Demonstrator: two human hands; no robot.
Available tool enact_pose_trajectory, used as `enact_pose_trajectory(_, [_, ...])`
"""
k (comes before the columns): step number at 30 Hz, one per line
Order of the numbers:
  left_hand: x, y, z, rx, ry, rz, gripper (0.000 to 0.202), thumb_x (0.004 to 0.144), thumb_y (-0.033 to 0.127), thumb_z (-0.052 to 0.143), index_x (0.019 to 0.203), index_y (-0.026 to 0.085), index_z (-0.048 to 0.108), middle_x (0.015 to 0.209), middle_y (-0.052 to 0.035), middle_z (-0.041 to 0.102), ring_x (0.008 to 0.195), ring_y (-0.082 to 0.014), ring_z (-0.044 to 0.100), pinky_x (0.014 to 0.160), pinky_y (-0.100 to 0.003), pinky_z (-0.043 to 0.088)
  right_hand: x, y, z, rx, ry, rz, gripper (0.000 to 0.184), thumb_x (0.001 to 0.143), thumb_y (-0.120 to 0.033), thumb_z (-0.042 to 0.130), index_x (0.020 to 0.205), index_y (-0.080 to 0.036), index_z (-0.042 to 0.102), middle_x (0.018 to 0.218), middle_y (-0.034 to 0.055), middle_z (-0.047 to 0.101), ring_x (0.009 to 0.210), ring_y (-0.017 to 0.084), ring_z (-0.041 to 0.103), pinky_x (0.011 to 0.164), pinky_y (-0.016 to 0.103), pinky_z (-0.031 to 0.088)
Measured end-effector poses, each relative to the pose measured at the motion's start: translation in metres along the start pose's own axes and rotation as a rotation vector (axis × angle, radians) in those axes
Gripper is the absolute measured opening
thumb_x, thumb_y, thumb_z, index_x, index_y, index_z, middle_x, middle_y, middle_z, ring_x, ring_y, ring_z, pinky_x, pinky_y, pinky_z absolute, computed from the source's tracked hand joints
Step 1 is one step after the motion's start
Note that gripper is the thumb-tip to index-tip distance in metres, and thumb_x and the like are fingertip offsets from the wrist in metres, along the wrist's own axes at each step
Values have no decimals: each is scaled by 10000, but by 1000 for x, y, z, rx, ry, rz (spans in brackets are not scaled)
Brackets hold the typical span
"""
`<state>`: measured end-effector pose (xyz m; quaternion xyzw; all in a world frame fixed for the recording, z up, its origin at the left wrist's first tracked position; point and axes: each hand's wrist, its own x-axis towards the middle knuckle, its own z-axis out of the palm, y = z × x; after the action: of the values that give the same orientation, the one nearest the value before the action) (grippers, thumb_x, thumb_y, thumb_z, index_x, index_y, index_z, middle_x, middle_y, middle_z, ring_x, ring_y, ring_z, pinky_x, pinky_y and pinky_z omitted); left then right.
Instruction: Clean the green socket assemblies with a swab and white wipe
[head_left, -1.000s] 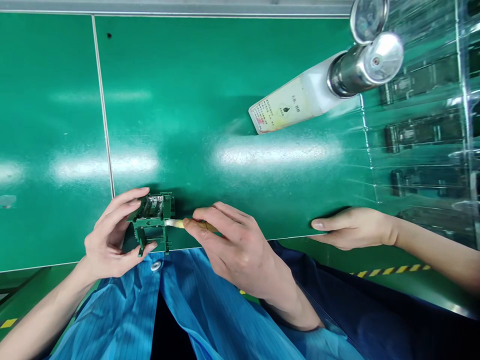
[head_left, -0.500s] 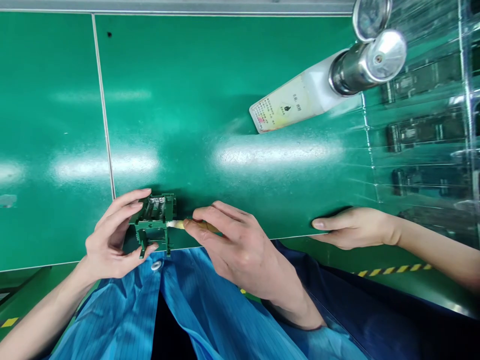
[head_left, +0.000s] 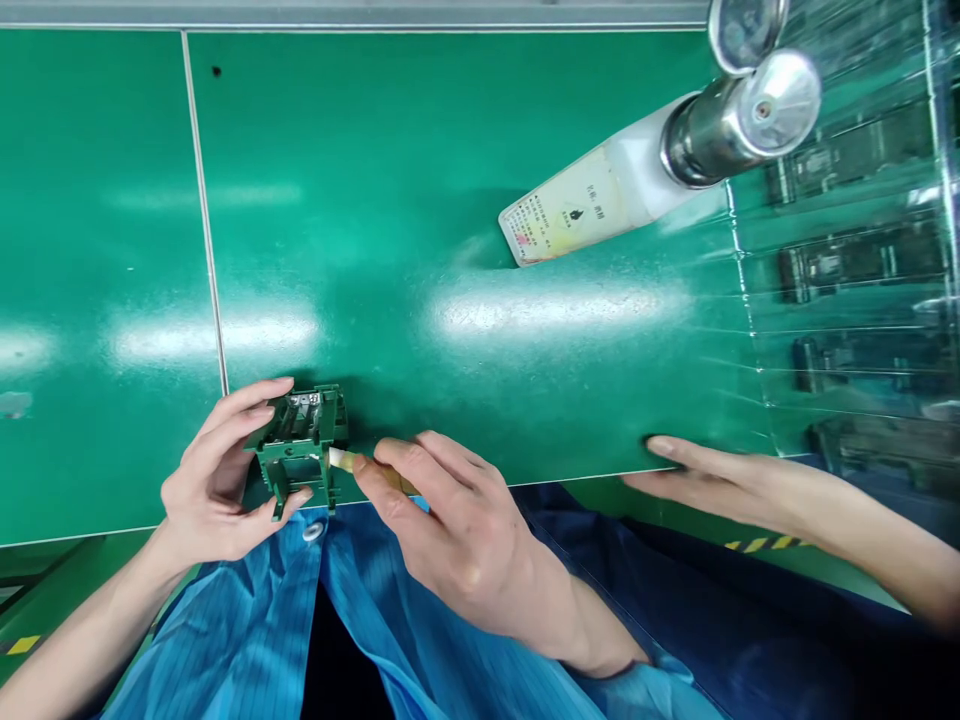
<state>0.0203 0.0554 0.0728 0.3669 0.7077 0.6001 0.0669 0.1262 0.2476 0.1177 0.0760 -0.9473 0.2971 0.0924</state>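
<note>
My left hand (head_left: 214, 480) grips a green plastic frame (head_left: 300, 440) with metal parts inside, fingers on its far left side and thumb at its near edge. The frame is held over the table's near edge, in front of the blue work coat. In my right hand (head_left: 457, 530) is a small brush (head_left: 342, 459) with a yellowish handle, pinched between thumb and fingers. Its white tip meets the right side of the frame; whether it presses there I cannot tell. Most of the brush handle is hidden by the fingers.
On the green table (head_left: 375, 200) stands a white bottle (head_left: 592, 205) with a metal pump top and an open lid. Clear plastic trays (head_left: 765, 330) with dark parts lie at the right. Another person's hand (head_left: 712, 475) is at the table's near edge.
The brush tip and my right hand have moved slightly left and down. The frame has shifted a little left and tilted slightly. The other person's hand has moved right and down.
</note>
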Motion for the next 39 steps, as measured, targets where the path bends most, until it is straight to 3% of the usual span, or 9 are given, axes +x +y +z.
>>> enact_pose_trajectory(13, [1, -5, -1, -13, -3, 47, 709, 656, 139, 831, 1309, 144, 555, 1258, -169, 614, 1185, -299, 586, 910, -406, 579, -4, -7, 7, -18, 17, 9, 209, 973, -74, 453, 1005, -79, 659, 909, 104, 645, 781, 181, 568, 692, 332, 538])
enact_pose_trajectory(19, [-1, -4, -1, -2, -11, 33, 707, 664, 147, 827, 1315, 163, 554, 1259, -166, 617, 1189, -306, 584, 908, -425, 577, -2, -1, -3, 31, -26, 20, 217, 980, -67, 437, 1008, -57, 653, 875, 102, 644, 738, 176, 574, 661, 333, 532])
enact_pose_trajectory(27, [-3, -2, -2, 5, -30, 8, 690, 677, 173, 814, 1316, 183, 555, 1256, -170, 619, 1182, -319, 589, 831, -414, 599, 10, 15, 0, 224, -106, -39, 298, 974, -36, 346, 1018, -82, 637, 926, 96, 645, 819, 159, 611, 815, 322, 551])
enact_pose_trajectory(31, [-1, -3, -2, 8, 5, 6, 679, 676, 157, 807, 1307, 190, 560, 1246, -154, 629, 1180, -301, 586, 838, -406, 596, 3, 23, 3, 331, -68, -62, 243, 963, -44, 404, 992, -106, 637, 917, 88, 637, 787, 147, 589, 748, 305, 551])
enact_pose_trajectory(35, [-1, -6, -3, -13, -5, 7, 693, 665, 141, 809, 1310, 173, 557, 1243, -155, 627, 1187, -297, 579, 867, -403, 588, -14, 36, -7, 450, 30, 70, 178, 924, -43, 537, 1016, -140, 654, 949, 79, 645, 764, 145, 589, 679, 298, 528])
enact_pose_trajectory(39, [-2, -9, -4, -45, -22, 24, 732, 640, 111, 817, 1320, 155, 548, 1254, -167, 614, 1203, -299, 565, 846, -370, 597, -30, 47, -17, 556, 98, 213, 254, 888, -36, 605, 1068, -202, 675, 977, 60, 662, 841, 163, 641, 704, 288, 539])
